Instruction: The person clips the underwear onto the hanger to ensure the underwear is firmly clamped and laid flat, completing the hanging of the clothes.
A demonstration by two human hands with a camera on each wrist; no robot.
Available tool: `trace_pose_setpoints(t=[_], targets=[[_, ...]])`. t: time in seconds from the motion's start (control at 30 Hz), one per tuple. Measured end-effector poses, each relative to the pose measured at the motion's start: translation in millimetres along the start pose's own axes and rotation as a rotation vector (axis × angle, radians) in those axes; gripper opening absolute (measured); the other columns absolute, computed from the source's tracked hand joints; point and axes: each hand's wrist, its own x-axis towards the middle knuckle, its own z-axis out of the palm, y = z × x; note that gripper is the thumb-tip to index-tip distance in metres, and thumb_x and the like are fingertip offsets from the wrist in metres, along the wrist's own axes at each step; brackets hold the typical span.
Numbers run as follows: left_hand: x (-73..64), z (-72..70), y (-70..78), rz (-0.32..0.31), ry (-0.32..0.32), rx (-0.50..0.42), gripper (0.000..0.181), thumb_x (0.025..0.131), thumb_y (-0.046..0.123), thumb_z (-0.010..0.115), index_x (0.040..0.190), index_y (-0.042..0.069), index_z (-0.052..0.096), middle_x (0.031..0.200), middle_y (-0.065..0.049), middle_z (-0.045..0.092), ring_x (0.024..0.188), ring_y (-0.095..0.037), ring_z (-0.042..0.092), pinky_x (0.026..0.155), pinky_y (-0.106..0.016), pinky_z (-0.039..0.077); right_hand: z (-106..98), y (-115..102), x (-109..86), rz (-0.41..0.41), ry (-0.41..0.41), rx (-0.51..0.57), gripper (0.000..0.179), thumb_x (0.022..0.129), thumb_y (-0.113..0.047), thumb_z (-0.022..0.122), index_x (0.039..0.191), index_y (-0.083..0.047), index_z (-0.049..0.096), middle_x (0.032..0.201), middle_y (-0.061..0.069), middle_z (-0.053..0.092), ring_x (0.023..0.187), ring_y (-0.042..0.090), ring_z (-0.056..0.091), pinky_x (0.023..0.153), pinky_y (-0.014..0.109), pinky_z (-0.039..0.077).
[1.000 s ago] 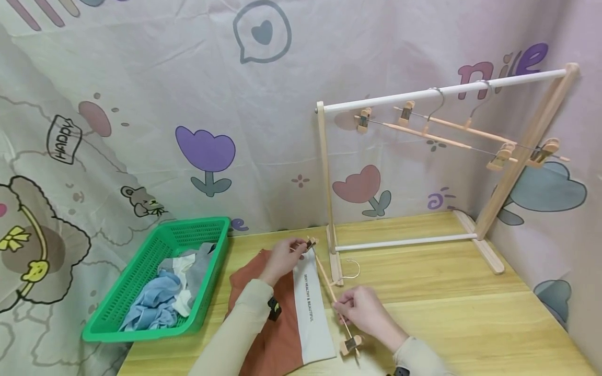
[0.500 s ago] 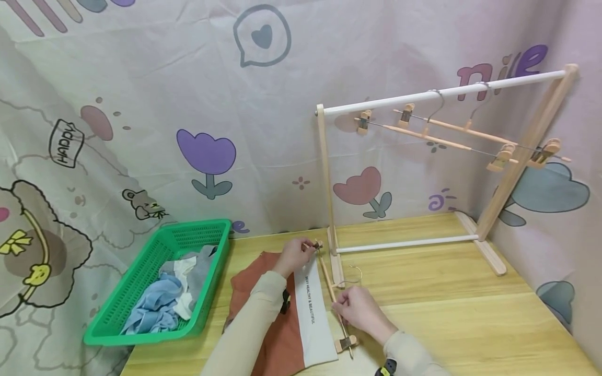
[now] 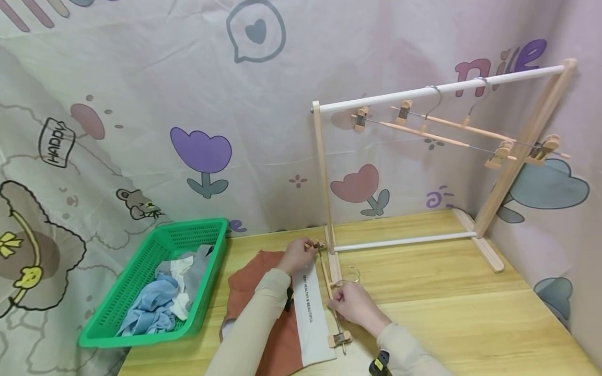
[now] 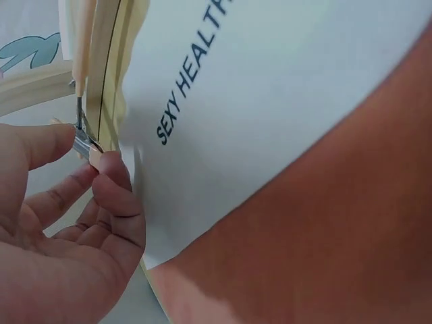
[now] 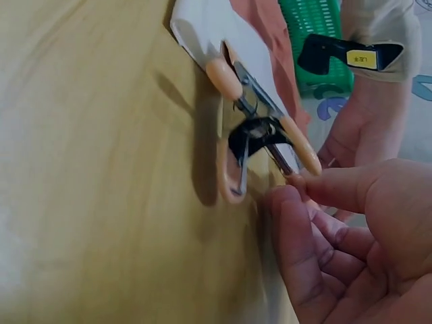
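A wooden clip hanger [image 3: 325,272] lies lengthwise beside the white band [image 3: 308,287] of a rust-orange garment [image 3: 258,272] on the table. My left hand [image 3: 300,255] pinches its far clip [image 4: 82,140] between thumb and fingers, at the band's far end. Whether cloth sits inside that clip I cannot tell. Around the hanger's bar, nearer me, my right hand [image 3: 354,304] pinches with thumb and forefinger. The near clip [image 5: 243,135] hangs free of the fingers, close to the band's near corner. The hanger's metal hook [image 3: 352,273] points right.
A green basket [image 3: 141,250] with crumpled blue, white and grey cloth [image 3: 152,300] stands on the left. At the back right is a wooden rack [image 3: 322,172] with a white rail [image 3: 376,100]; two clip hangers [image 3: 423,131] hang from it. A patterned curtain [image 3: 273,130] lies behind.
The hanger's near end has swung left toward the garment's white band, the right hand moving with it. The left hand has shifted slightly right with the far clip.
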Motion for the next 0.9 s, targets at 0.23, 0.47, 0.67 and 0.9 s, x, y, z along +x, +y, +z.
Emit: trace_pose_setpoints(t=[0.23,0.47,0.67,0.9], targets=[[-1.3,-0.5,-1.1,0.005,-0.011,0.023,0.025,0.106,0.022,0.066,0.122,0.003,0.069,0.095,-0.010,0.066,0.078,-0.018,0.054,0.067,-0.030,0.042,-2,-3,1.2,-0.040,0.009,-0.079,0.043,0.095,-0.013,0.077,0.061,-0.019,0.052,0.053,-0.012,0.048,0.048,0.005,0.043,0.050,0.021,0.037],[-1.0,-1.3,-5.5,0.009,-0.008,0.027,0.024,0.106,0.021,0.067,0.120,0.003,0.070,0.095,-0.010,0.067,0.076,-0.017,0.053,0.066,-0.029,0.042,-2,-4,0.5,-0.048,0.016,-0.111,0.045,0.094,-0.015,0.079,0.061,-0.019,0.048,0.055,-0.011,0.043,0.050,0.006,0.040,0.052,0.022,0.036],[-0.3,-1.8,-9.4,0.009,-0.028,0.037,0.028,0.108,0.017,0.061,0.129,0.002,0.070,0.107,-0.015,0.072,0.083,-0.021,0.057,0.073,-0.035,0.048,-1,-2,0.0,-0.033,0.014,-0.108,0.039,0.093,-0.017,0.080,0.063,-0.017,0.055,0.055,-0.010,0.049,0.049,0.007,0.044,0.049,0.022,0.038],[-28.2,-6.2,0.5,0.138,-0.020,0.163,0.014,0.106,0.015,0.064,0.114,0.006,0.072,0.092,-0.008,0.071,0.074,-0.013,0.058,0.067,-0.030,0.049,-7,2,-4.8,-0.019,-0.008,-0.082,0.035,0.096,-0.024,0.079,0.069,-0.015,0.059,0.061,-0.008,0.054,0.052,0.007,0.045,0.052,0.022,0.040]])
